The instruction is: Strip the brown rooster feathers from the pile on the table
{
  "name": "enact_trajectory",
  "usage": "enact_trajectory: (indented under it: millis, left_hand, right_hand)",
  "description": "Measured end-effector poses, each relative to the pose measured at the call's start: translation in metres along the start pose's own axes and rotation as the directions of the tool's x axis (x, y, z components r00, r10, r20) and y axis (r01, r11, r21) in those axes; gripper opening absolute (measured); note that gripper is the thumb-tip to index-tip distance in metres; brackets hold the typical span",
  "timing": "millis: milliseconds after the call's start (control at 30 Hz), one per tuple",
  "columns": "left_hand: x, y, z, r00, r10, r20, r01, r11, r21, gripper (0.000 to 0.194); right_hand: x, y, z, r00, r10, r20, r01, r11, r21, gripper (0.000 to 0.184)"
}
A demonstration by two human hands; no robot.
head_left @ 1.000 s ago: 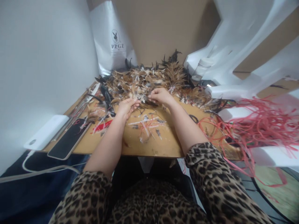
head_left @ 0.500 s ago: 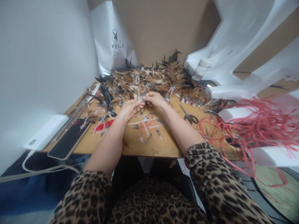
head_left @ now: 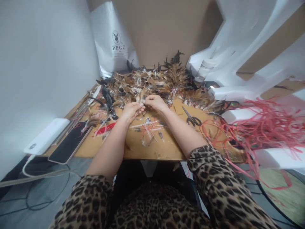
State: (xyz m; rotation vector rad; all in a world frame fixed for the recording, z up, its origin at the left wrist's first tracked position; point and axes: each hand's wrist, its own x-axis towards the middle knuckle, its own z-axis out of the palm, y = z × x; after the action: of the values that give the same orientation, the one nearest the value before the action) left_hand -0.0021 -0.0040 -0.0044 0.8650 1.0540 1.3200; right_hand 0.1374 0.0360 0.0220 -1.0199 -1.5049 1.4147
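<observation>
This looks like a small craft workshop corner. Brown and black feathers (head_left: 147, 79) lie heaped on a worn wooden table (head_left: 154, 152), with dark-handled scissors (head_left: 190, 118) and trimmed scraps (head_left: 148, 131) in front. A tangle of red strips (head_left: 274, 124) spreads over white blocks (head_left: 278, 158), probably packing foam, though blur leaves that unsure. A smartphone (head_left: 68, 143) and white power bank (head_left: 46, 136) share the left edge, a personal touch.

Items at the fingertips of left hand (head_left: 132, 112) and right hand (head_left: 156, 104): too small, blurry, can't tell. Hands hide part of feather pile (head_left: 145, 79). Silver bag's (head_left: 115, 60) fine print illegible. Red strands (head_left: 269, 127) cut by right edge, leopard-print sleeves (head_left: 221, 181) by bottom.
</observation>
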Motion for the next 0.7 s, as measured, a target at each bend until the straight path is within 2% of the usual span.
enact_trajectory:
  millis: [267,500,567,633,700]
  left_hand:
    - [-0.001,0.0,0.004,0.999,0.05,-0.004,-0.049,0.995,0.089,0.013]
    - [-0.002,0.0,0.003,0.996,0.087,0.0,-0.086,0.98,0.18,0.016]
    - [-0.002,0.001,0.003,0.996,0.086,0.006,-0.086,0.978,0.19,0.016]
    - [-0.002,0.001,0.002,0.996,0.084,-0.004,-0.083,0.982,0.17,0.015]
    - [-0.001,0.002,0.001,0.996,0.08,-0.032,-0.075,0.989,0.125,0.014]
  right_hand:
    - [0.0,0.004,0.001,1.0,-0.003,0.001,0.003,0.996,0.086,0.038]
    - [0.003,0.004,0.002,0.998,0.056,0.001,-0.055,0.982,0.181,0.037]
    - [0.011,0.005,-0.006,0.997,0.033,-0.068,-0.019,0.982,0.185,0.031]
    - [0.021,0.008,-0.022,0.979,-0.014,-0.204,0.045,0.988,0.147,0.023]
    - [0.031,0.014,-0.042,0.903,-0.121,-0.413,0.129,0.992,-0.01,0.019]
